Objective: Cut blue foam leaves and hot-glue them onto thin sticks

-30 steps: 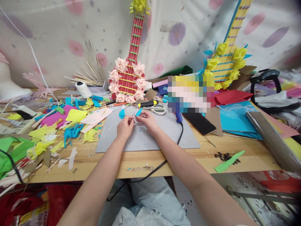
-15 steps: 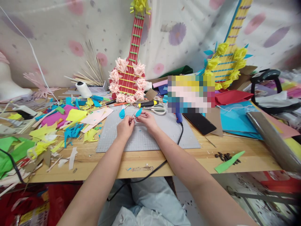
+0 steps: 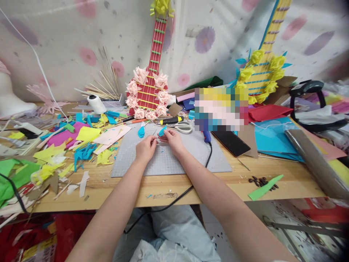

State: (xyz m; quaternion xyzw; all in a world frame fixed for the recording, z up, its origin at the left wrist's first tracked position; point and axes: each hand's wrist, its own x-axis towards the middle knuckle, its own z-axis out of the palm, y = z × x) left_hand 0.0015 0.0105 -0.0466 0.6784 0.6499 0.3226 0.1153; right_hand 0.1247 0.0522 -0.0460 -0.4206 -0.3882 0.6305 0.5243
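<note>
Over the grey cutting mat [image 3: 128, 160] my two hands work close together, fingertips almost meeting. My right hand [image 3: 173, 142] is closed, with a small blue paper leaf [image 3: 163, 131] pinched at its fingertips. My left hand [image 3: 145, 148] is also closed in a pinch; what lies between its thumb and finger is too small to make out. A second blue paper leaf [image 3: 141, 132] rests on the mat just beyond the left hand. Behind the right hand lie white-handled scissors [image 3: 184, 127] and a yellow-and-black cutter [image 3: 171, 120].
A red paper guitar [image 3: 147, 91] with pink flowers stands at the back. Paper scraps [image 3: 88, 133] cover the left side. A blue-handled tool [image 3: 207, 136] with a black cord and a phone [image 3: 231, 140] lie right; black beads [image 3: 263, 182] sit near the front edge.
The blue leaf at my right fingertips has tilted and shifted slightly to the right. My left hand has edged a little to the right; the rest looks the same.
</note>
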